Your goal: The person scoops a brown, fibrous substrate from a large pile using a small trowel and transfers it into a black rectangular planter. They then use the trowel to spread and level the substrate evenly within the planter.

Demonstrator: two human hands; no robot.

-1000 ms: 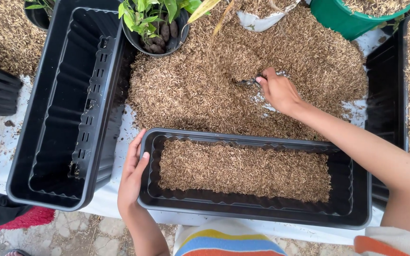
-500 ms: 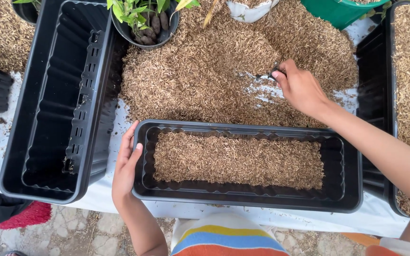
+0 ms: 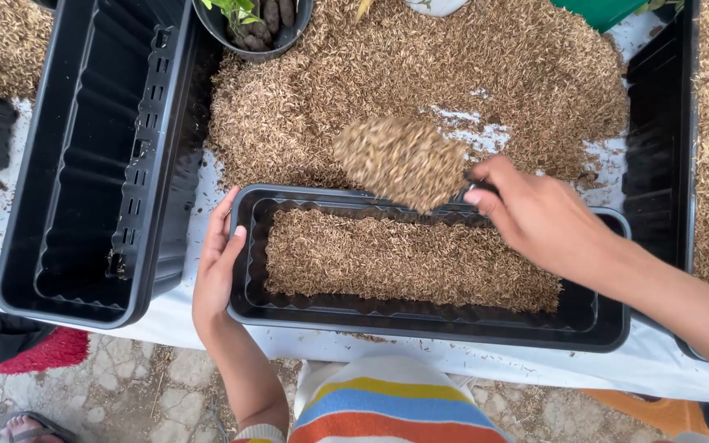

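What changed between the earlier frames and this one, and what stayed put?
The right hand left the husk pile and came toward the person, carrying a scoop heaped with husks over the far rim of the black trough planter. The left hand kept its grip on the planter's left end. The empty planter stayed empty.

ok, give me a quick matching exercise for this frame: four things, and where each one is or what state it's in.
Things:
1. left hand
2. right hand
3. empty planter
4. small pot

States:
A. top edge, holding a green plant
B. lifting a heaped scoop of husk
C. gripping the end of the partly filled planter
D. far left, nothing inside

Pairs: 1-C, 2-B, 3-D, 4-A
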